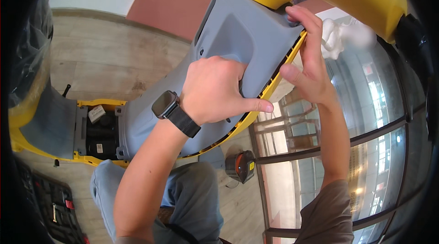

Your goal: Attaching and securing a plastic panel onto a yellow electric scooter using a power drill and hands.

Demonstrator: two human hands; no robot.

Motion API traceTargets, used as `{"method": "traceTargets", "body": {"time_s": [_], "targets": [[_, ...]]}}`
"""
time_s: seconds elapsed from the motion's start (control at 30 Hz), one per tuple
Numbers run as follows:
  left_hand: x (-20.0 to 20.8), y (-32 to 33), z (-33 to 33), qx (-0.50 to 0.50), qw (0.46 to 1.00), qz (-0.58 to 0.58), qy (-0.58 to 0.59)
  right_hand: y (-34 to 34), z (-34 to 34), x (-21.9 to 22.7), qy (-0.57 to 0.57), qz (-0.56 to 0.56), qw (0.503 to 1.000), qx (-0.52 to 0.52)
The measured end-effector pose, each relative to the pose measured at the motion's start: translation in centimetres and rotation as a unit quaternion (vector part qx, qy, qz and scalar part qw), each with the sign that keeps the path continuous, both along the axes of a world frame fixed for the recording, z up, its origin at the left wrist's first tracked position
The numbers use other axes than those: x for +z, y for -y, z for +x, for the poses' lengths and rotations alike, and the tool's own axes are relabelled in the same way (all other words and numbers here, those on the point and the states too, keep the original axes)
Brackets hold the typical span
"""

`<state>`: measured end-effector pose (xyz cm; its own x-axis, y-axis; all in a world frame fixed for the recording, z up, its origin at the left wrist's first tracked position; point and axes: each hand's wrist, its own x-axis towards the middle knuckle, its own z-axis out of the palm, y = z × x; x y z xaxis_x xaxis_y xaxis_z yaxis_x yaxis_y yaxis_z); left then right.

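Black mesh-band watch (170,109), blue trousers (192,198)
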<state>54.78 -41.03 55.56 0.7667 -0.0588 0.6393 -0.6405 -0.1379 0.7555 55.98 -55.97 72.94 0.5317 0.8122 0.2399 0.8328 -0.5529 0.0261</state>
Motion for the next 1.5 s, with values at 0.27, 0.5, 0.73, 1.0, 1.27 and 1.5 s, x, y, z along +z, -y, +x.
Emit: {"method": "traceTargets", "body": {"time_s": [0.27, 0.5, 0.73, 1.0, 1.27, 1.5], "targets": [[0.0, 0.5, -0.3, 0.030, 0.999, -0.018, 0.017, -0.4, 0.2, 1.8, 0.042, -0.080, 0.996, 0.016], [0.2, 0.8, -0.7, 0.063, 0.997, -0.036, 0.025, 0.7, 1.2, 1.3, 0.077, -0.054, 0.995, 0.038], [0.1, 0.7, -1.0, 0.071, 0.997, -0.007, 0.022, 0.0, 3.1, -4.2, 0.135, 0.144, 0.973, 0.121], [1.0, 2.0, -2.9, 0.164, 0.985, 0.011, -0.061, -0.4, 2.7, -4.6, 0.134, 0.173, 0.972, 0.088], [0.8, 2.0, -2.8, 0.204, 0.979, -0.015, 0.005, -0.5, 2.8, -4.8, 0.111, 0.200, 0.971, 0.077], [0.6, 2.0, -2.3, 0.194, 0.981, -0.001, 0.020, -0.5, 2.8, -5.0, 0.109, 0.224, 0.967, 0.059]]}}
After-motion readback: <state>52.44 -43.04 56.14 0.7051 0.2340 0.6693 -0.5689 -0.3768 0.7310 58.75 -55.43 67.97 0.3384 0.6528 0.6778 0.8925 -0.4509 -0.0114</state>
